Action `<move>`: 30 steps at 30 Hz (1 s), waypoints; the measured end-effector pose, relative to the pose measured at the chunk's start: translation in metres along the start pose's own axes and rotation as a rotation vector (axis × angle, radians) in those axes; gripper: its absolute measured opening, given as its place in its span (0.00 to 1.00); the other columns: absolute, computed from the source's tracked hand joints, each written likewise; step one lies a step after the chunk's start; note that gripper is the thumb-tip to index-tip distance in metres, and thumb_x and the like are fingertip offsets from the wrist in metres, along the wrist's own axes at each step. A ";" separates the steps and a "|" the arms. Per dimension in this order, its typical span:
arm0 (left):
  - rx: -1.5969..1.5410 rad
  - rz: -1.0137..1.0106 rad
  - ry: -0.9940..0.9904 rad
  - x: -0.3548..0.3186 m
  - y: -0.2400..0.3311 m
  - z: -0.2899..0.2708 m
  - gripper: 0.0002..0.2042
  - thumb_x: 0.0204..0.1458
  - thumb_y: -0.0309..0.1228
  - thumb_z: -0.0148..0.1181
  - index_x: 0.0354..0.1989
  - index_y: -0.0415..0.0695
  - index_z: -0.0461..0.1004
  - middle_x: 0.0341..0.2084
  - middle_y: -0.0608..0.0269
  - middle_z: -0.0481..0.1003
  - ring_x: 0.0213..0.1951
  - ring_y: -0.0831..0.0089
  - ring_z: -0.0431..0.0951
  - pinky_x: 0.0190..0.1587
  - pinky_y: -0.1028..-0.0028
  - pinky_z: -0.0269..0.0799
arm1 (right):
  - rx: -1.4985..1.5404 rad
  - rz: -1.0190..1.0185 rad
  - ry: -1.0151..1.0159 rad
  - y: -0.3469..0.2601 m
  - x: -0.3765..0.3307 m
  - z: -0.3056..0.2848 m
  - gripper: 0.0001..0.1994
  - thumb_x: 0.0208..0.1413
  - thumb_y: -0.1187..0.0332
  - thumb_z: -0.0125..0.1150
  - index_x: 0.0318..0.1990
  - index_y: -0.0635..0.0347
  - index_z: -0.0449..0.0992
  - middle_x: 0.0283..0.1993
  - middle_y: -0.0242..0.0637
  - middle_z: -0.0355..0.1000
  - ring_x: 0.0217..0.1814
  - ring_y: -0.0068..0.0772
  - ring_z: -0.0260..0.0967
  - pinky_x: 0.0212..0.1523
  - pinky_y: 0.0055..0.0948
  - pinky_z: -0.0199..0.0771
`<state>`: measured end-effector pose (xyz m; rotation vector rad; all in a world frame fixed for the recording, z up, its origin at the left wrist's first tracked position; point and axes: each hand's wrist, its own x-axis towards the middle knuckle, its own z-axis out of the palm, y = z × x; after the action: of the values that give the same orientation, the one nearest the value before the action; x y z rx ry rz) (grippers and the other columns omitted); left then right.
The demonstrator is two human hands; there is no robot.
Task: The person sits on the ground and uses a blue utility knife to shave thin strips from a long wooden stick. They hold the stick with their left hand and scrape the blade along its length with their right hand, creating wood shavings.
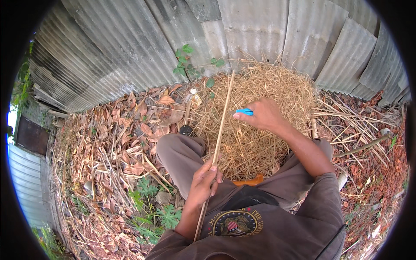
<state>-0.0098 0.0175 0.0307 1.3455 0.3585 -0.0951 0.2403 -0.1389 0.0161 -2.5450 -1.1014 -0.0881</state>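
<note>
Stick (225,112) slants far to near, L hand (203,180) grip wrapped round it. R hand (263,115) grip clenched on blue tool (245,112), right of stick, apart, w/ straw pile (281,86) behind. Step: prob. working stick; next move likely needs steady L hold.

The ground (381,186), reddish at the right, carries a broad heap of straw (281,86) in the middle, spread up close to the sheet-metal wall (255,32). Brown dry leaves (123,138) cover the left side, mixed with thin sticks. Green weeds (169,216) stand there at the lower left, just beside a stone (163,198). Pale stalks (346,115) lie crisscrossed right of the heap, near a thicker, bent branch (364,145)
</note>
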 end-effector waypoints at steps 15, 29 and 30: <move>0.703 0.307 0.229 0.019 0.008 0.019 0.22 0.62 0.31 0.49 0.61 0.30 0.61 0.26 0.44 0.73 0.26 0.63 0.75 0.34 0.69 0.70 | 0.040 -0.273 0.152 -0.013 -0.003 0.023 0.39 0.37 0.22 0.51 0.12 0.56 0.72 0.09 0.38 0.64 0.12 0.42 0.66 0.14 0.38 0.62; 0.651 0.320 0.197 0.016 -0.004 0.014 0.22 0.63 0.31 0.48 0.62 0.32 0.60 0.24 0.50 0.73 0.27 0.72 0.72 0.34 0.71 0.70 | -0.106 -0.125 0.154 0.027 0.030 0.021 0.42 0.39 0.18 0.41 0.15 0.52 0.75 0.08 0.33 0.60 0.11 0.32 0.62 0.14 0.35 0.58; 0.638 0.284 0.179 0.014 -0.001 0.015 0.22 0.63 0.31 0.49 0.62 0.32 0.59 0.25 0.51 0.72 0.27 0.73 0.72 0.34 0.72 0.70 | -0.111 -0.137 0.163 0.029 0.033 0.022 0.42 0.40 0.18 0.41 0.16 0.53 0.76 0.08 0.33 0.60 0.11 0.33 0.62 0.14 0.36 0.58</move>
<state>0.0061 0.0049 0.0280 2.0319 0.2927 0.1642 0.2819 -0.1263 -0.0062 -2.5019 -1.2352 -0.3950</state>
